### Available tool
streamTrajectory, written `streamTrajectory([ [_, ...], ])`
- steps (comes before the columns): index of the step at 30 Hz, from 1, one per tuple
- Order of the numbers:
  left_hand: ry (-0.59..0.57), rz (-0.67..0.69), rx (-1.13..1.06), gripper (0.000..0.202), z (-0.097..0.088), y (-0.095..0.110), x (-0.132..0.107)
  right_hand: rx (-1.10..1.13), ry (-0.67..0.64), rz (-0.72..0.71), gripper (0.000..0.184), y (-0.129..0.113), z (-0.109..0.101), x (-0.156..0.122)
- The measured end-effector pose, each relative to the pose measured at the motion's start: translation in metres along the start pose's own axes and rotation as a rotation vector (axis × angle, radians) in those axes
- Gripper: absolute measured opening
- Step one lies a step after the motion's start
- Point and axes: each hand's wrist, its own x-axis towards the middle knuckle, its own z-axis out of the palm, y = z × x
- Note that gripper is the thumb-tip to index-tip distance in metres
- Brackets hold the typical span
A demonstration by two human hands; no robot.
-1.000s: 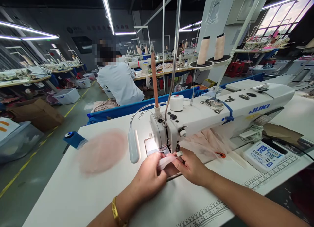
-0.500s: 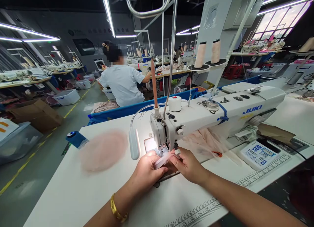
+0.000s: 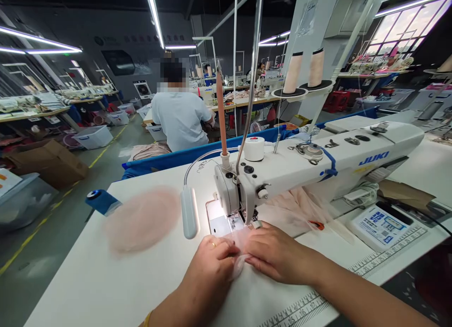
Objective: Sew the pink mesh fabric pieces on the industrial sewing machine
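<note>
Pinching sheer, crumpled pink fabric [image 3: 241, 237]

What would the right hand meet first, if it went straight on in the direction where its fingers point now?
Past the sheer pink fabric at its fingertips, the right hand would probably meet the left hand first, though exact depth is unclear.

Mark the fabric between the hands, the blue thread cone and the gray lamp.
Sheer pink fabric [image 3: 241, 238], head view: its exposed middle.
Blue thread cone [image 3: 102, 203], head view: middle of its wound side.
Gray lamp [image 3: 189, 213], head view: middle of its casing.
</note>
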Motion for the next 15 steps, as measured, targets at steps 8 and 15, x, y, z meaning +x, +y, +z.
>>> streamTrajectory([
  [8,0.047,0.093,0.089,0.025,0.006,0.002,0.001,-0.065,-0.005,0.019,0.022,0.0,-0.003,-0.001],
  [15,0.0,0.029,0.104,0.031,0.007,-0.001,0.006,-0.146,0.014,0.06,0.019,0.008,0.006,-0.002],
])
